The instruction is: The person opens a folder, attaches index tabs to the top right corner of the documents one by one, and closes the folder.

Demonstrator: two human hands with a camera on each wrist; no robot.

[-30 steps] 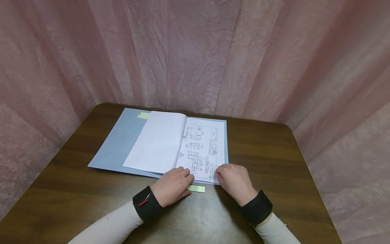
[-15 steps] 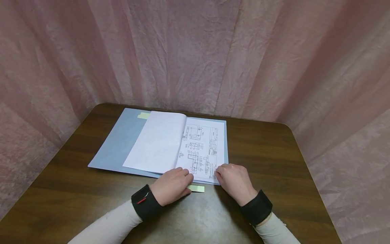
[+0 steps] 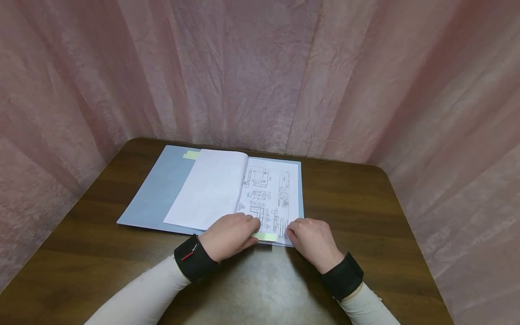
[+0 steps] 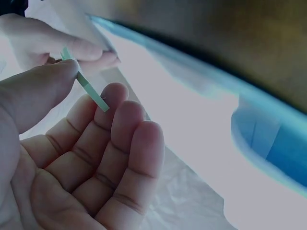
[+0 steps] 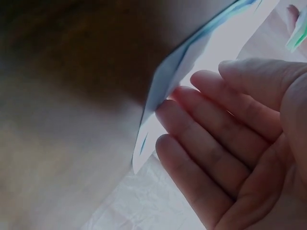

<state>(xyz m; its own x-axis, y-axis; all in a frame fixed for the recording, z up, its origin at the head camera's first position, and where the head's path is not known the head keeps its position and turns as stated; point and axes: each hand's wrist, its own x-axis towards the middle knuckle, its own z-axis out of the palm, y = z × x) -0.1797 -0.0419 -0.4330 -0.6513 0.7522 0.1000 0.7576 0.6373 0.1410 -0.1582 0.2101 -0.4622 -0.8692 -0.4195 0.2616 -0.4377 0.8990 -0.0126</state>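
Between thumb and index finger, my left hand (image 3: 231,237) pinches a pale green sticky note strip (image 3: 266,236), which in the left wrist view appears nearly edge-on. In the head view the strip overlaps the near edge of a white sheet with technical drawings (image 3: 264,189). My right hand (image 3: 313,241) rests at that sheet's near right corner, with its fingers loosely bent and nothing held. Left of the drawing, a blank page (image 3: 211,189) is turned over. Under the papers lies an opened light blue folder (image 3: 152,194).
A second pale green strip (image 3: 191,155) sticks out past the turned page's far left edge. The brown wooden table (image 3: 345,194) carries the folder near its back edge. Pink curtains (image 3: 260,76) hang behind and at both sides.
My left hand has moved slightly away from me, carrying the strip from in front of the folder to over the sheet's near edge. The right hand stays in place.
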